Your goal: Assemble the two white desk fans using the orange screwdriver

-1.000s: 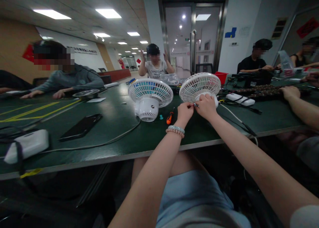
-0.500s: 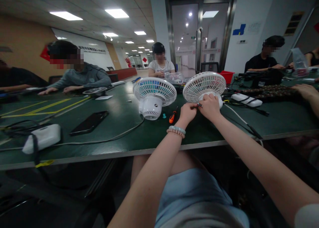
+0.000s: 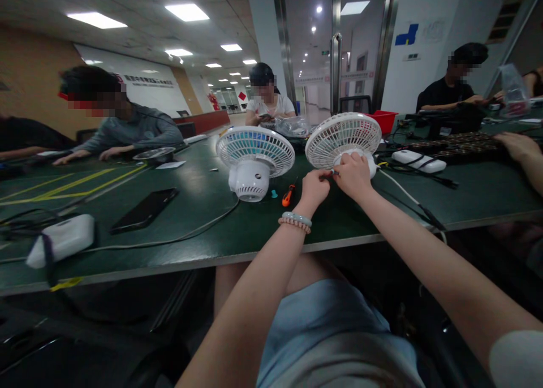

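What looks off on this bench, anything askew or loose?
No spill or visible damage. The left fan and right fan sit tipped back, grilles up, rear housings toward the camera. An orange screwdriver and small teal piece lie loose between them. The left hand and right hand pinch a small dark part behind the right fan.

White plastic fan (image 3: 343, 141) grille, ribbed; matt dark green table (image 3: 203, 229).

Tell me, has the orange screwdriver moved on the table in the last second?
No. The screwdriver lies where it was, just right of the teal piece by the left fan; only the view shifted.
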Demonstrator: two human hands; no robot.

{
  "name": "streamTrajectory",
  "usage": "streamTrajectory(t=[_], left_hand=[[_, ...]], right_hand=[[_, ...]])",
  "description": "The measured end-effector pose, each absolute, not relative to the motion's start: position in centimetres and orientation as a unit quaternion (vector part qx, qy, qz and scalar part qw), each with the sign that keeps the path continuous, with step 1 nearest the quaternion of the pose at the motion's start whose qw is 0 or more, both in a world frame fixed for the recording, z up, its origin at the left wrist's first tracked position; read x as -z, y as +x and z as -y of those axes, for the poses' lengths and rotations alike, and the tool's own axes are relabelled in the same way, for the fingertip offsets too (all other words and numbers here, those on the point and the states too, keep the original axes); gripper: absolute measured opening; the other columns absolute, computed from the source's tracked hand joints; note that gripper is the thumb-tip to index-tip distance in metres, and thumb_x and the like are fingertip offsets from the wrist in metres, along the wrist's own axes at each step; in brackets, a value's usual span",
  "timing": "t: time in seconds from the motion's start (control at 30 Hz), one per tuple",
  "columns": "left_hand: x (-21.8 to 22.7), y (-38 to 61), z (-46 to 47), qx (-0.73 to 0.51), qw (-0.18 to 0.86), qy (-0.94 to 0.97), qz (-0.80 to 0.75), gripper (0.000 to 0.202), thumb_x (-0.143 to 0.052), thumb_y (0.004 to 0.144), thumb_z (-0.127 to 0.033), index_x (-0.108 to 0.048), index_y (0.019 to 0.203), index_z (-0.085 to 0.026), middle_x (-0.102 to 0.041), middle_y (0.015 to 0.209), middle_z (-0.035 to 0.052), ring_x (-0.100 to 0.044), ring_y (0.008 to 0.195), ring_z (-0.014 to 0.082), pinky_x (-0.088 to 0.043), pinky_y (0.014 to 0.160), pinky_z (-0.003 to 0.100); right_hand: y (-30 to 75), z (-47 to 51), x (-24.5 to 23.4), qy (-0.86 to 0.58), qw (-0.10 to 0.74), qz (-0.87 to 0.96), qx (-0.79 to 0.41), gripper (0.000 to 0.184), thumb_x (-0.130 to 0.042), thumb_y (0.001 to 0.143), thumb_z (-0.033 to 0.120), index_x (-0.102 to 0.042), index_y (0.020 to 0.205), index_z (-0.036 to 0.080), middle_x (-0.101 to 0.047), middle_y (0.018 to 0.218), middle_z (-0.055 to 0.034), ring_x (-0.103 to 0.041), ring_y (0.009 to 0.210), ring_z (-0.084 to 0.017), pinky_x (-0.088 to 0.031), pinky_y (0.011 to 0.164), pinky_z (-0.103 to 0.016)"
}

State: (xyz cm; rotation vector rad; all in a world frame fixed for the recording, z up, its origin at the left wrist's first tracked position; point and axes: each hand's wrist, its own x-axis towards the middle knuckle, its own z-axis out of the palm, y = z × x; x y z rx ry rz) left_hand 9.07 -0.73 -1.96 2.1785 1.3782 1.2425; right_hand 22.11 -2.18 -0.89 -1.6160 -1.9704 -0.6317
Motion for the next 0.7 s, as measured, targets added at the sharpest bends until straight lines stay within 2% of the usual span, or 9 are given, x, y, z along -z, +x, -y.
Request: streamTrajectory(t=[0.1,0.2,0.33,0.43,0.57,0.7], left_hand=[[1.9,9.0,1.2,-0.412,0.119,0.774,-0.466,0.039,-0.045,0.067,0.0,-0.065,0.098,-0.013,-0.068,0.096,0.0068,-0.061,0.088,0.0148,-0.047,0.085,0.026],[1.7,8.9,2.3,-0.367,0.053,0.812,-0.451,0.043,-0.046,0.068,-0.001,-0.058,0.107,-0.014,-0.062,0.101,0.0096,-0.058,0.093,0.0168,-0.046,0.087,0.028],[0.9,7.7,5.2,-0.292,-0.076,0.795,-0.527,0.048,-0.05,0.074,-0.011,-0.047,0.121,-0.018,-0.054,0.111,0.0131,-0.051,0.104,0.0253,-0.042,0.09,0.038],[0.4,5.7,6.9,-0.22,-0.149,0.747,-0.61,0.046,-0.054,0.076,-0.018,-0.047,0.121,-0.02,-0.05,0.114,0.0144,-0.046,0.111,0.0311,-0.041,0.09,0.043],[0.5,2.8,7.2,-0.116,-0.128,0.711,-0.682,0.036,-0.051,0.079,-0.023,-0.05,0.114,-0.013,-0.051,0.109,0.0181,-0.054,0.1,0.0301,-0.046,0.08,0.039],[0.7,1.5,5.8,-0.067,-0.126,0.763,-0.63,0.034,-0.034,0.086,-0.015,-0.049,0.117,-0.012,-0.055,0.105,0.0177,-0.059,0.092,0.0245,-0.046,0.077,0.034]], right_hand=[[22.2,2.3,0.8,-0.593,0.253,0.728,0.232,0.027,-0.048,0.083,0.03,-0.071,0.089,0.018,-0.057,0.098,-0.0129,-0.039,0.096,-0.028,-0.025,0.075,-0.039],[22.3,2.3,0.8,-0.59,0.252,0.731,0.234,0.027,-0.048,0.083,0.03,-0.071,0.089,0.018,-0.057,0.097,-0.0127,-0.04,0.096,-0.028,-0.026,0.075,-0.038],[22.3,2.3,1.0,-0.584,0.255,0.733,0.238,0.027,-0.048,0.083,0.032,-0.071,0.089,0.018,-0.057,0.097,-0.0119,-0.04,0.097,-0.028,-0.026,0.076,-0.039],[22.3,2.3,1.1,-0.584,0.255,0.734,0.235,0.028,-0.048,0.084,0.032,-0.071,0.09,0.018,-0.057,0.099,-0.0122,-0.039,0.097,-0.028,-0.026,0.078,-0.04],[22.3,2.3,1.1,-0.586,0.26,0.732,0.232,0.029,-0.048,0.083,0.032,-0.072,0.09,0.018,-0.057,0.1,-0.0127,-0.038,0.098,-0.028,-0.025,0.079,-0.041],[22.3,2.2,1.1,-0.585,0.26,0.732,0.233,0.03,-0.047,0.084,0.032,-0.072,0.091,0.018,-0.056,0.099,-0.0131,-0.038,0.098,-0.028,-0.025,0.08,-0.041]])
